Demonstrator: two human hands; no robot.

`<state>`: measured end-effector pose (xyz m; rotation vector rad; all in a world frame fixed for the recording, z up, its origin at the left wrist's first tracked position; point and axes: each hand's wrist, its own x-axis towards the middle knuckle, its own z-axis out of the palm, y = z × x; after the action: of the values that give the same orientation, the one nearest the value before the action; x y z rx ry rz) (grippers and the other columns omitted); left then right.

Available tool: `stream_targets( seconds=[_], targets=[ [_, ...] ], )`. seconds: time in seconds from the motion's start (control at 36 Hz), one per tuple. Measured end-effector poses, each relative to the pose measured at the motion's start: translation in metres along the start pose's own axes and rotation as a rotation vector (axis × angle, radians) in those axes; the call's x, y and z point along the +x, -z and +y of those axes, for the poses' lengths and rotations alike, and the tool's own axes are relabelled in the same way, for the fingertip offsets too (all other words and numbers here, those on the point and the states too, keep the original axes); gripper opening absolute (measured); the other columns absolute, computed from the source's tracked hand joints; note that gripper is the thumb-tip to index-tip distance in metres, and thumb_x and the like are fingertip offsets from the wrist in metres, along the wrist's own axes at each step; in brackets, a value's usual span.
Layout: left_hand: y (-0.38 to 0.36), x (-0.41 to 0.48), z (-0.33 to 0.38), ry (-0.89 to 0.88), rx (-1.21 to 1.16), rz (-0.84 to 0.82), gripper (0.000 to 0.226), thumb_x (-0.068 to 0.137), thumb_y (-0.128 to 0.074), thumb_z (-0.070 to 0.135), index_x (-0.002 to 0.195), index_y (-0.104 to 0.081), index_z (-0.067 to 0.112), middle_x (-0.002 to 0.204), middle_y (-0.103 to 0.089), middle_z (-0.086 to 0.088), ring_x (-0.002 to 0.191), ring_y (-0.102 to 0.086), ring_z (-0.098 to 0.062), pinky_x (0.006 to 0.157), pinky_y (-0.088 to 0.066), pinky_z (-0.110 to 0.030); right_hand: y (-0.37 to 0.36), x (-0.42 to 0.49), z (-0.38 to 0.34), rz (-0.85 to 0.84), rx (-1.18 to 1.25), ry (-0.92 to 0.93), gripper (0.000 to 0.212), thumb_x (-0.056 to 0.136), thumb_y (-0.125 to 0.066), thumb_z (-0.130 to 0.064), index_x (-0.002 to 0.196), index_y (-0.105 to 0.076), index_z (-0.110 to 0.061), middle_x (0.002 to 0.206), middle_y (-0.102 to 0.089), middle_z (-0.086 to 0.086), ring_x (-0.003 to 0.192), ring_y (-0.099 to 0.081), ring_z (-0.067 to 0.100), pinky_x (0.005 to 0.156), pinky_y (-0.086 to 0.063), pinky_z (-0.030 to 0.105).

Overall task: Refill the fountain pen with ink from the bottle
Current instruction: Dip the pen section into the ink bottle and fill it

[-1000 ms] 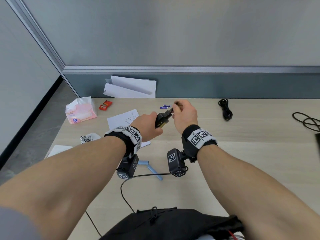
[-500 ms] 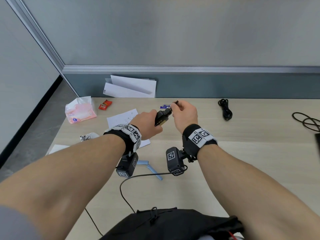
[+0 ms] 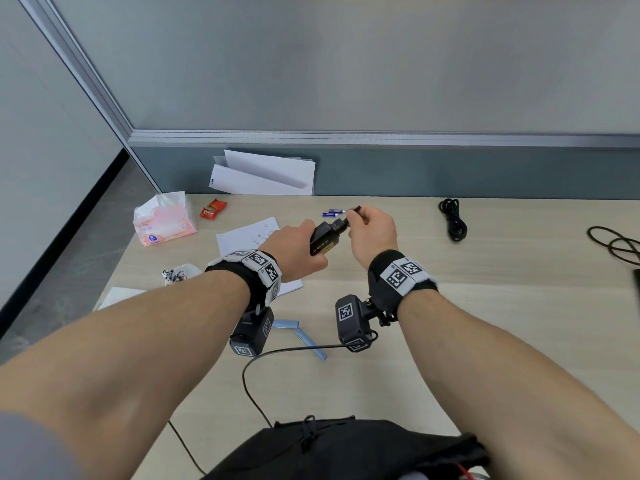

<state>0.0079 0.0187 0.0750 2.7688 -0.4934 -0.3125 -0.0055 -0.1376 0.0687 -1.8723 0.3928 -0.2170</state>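
Note:
My left hand [image 3: 294,249] grips a small black ink bottle [image 3: 323,239] with a gold label, held above the table and tilted with its neck toward the right. My right hand [image 3: 372,233] pinches a thin black pen part [image 3: 354,212] whose lower end sits at the bottle's mouth. My fingers hide most of the pen part, and only its dark top end sticks out above them. Both wrists carry bands with black-and-white markers and small black boxes hanging under them.
On the wooden table [image 3: 485,306] lie a pink tissue pack [image 3: 164,223], a red wrapper [image 3: 212,210], written paper [image 3: 249,237], small blue batteries [image 3: 332,213], a coiled black cable [image 3: 453,220], another cable [image 3: 616,244] at far right, a blue angled piece [image 3: 301,334]. A black bag [image 3: 346,452] sits nearest me.
Both hands stay nearly in place; the bottle and the pen part remain together at the bottle's mouth, with only a slight shift of the right fingers.

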Motion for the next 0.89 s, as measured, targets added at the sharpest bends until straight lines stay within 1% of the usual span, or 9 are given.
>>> stream_targets(
  seconds=[0.08,0.19,0.36,0.39,0.44,0.47,0.61,0.72,0.89],
  targets=[
    [-0.0016,0.0013,-0.0004,0.0,-0.006,0.006,0.034,0.077,-0.061,0.04,0.096,-0.041,0.02,0.071,-0.054,0.002,0.06,-0.054,-0.013,0.048,-0.036,-0.026,0.0002,0.0002,-0.0006,0.002,-0.013,0.012,0.015,0.093,-0.053,-0.022,0.08,-0.062,-0.022,0.07,-0.059,-0.006,0.071,-0.056,0.018,0.068,-0.044,0.026],
    [-0.0052,0.0021,-0.0009,-0.006,-0.016,0.038,0.032,0.081,-0.06,0.039,0.096,-0.039,0.02,0.069,-0.052,0.004,0.058,-0.052,-0.012,0.047,-0.035,-0.026,0.0002,-0.0008,-0.0015,0.004,-0.029,0.031,0.013,0.092,-0.053,-0.022,0.084,-0.063,-0.021,0.071,-0.059,-0.007,0.074,-0.057,0.019,0.071,-0.046,0.028],
    [-0.0064,0.0026,0.0001,-0.006,-0.025,0.055,0.031,0.082,-0.059,0.039,0.095,-0.039,0.02,0.068,-0.051,0.005,0.058,-0.051,-0.011,0.047,-0.034,-0.025,0.0007,-0.0014,-0.0043,0.019,-0.032,0.06,0.011,0.092,-0.055,-0.021,0.085,-0.063,-0.023,0.072,-0.059,-0.011,0.072,-0.056,0.015,0.068,-0.041,0.023],
    [-0.0064,0.0025,0.0,-0.005,-0.023,0.052,0.031,0.082,-0.059,0.039,0.096,-0.039,0.02,0.068,-0.052,0.005,0.058,-0.051,-0.011,0.047,-0.034,-0.026,0.0006,-0.0018,-0.0043,0.02,-0.035,0.063,0.01,0.092,-0.055,-0.021,0.085,-0.062,-0.024,0.072,-0.059,-0.012,0.072,-0.056,0.014,0.066,-0.041,0.019],
    [-0.0066,0.0024,0.0006,-0.007,-0.021,0.043,0.031,0.082,-0.059,0.039,0.097,-0.04,0.019,0.069,-0.052,0.005,0.059,-0.052,-0.012,0.048,-0.036,-0.026,0.001,-0.0028,-0.0045,0.027,-0.052,0.072,0.01,0.093,-0.055,-0.021,0.086,-0.061,-0.024,0.074,-0.058,-0.013,0.073,-0.054,0.011,0.059,-0.036,0.007],
    [-0.0068,0.0025,0.001,-0.009,-0.019,0.039,0.031,0.082,-0.059,0.039,0.097,-0.04,0.019,0.069,-0.052,0.005,0.059,-0.052,-0.013,0.048,-0.036,-0.026,0.0014,-0.0031,-0.0045,0.031,-0.063,0.079,0.01,0.093,-0.054,-0.02,0.087,-0.061,-0.023,0.075,-0.058,-0.013,0.074,-0.053,0.01,0.057,-0.035,0.004],
    [-0.0074,0.0027,0.0017,-0.027,-0.011,0.032,0.03,0.082,-0.059,0.038,0.095,-0.039,0.02,0.068,-0.052,0.004,0.058,-0.051,-0.012,0.047,-0.035,-0.027,0.0028,-0.0042,-0.0054,0.038,-0.13,0.137,0.015,0.095,-0.049,-0.016,0.092,-0.063,-0.012,0.079,-0.059,-0.002,0.076,-0.052,0.018,0.063,-0.031,0.013],
    [-0.0082,0.0022,0.002,-0.039,0.001,0.009,0.031,0.081,-0.059,0.038,0.097,-0.04,0.019,0.07,-0.054,0.003,0.06,-0.054,-0.015,0.052,-0.042,-0.029,0.0047,-0.005,-0.0048,0.04,-0.194,0.158,0.021,0.097,-0.044,-0.016,0.093,-0.062,-0.008,0.079,-0.057,0.002,0.076,-0.05,0.021,0.069,-0.037,0.025],
    [-0.0076,0.0018,0.004,-0.055,-0.008,0.005,0.031,0.081,-0.06,0.037,0.098,-0.042,0.018,0.07,-0.055,0.002,0.06,-0.054,-0.014,0.054,-0.046,-0.03,0.0045,-0.0058,-0.006,0.045,-0.197,0.154,0.022,0.098,-0.043,-0.018,0.101,-0.063,-0.008,0.088,-0.063,0.007,0.083,-0.055,0.025,0.074,-0.04,0.026]
  ],
)
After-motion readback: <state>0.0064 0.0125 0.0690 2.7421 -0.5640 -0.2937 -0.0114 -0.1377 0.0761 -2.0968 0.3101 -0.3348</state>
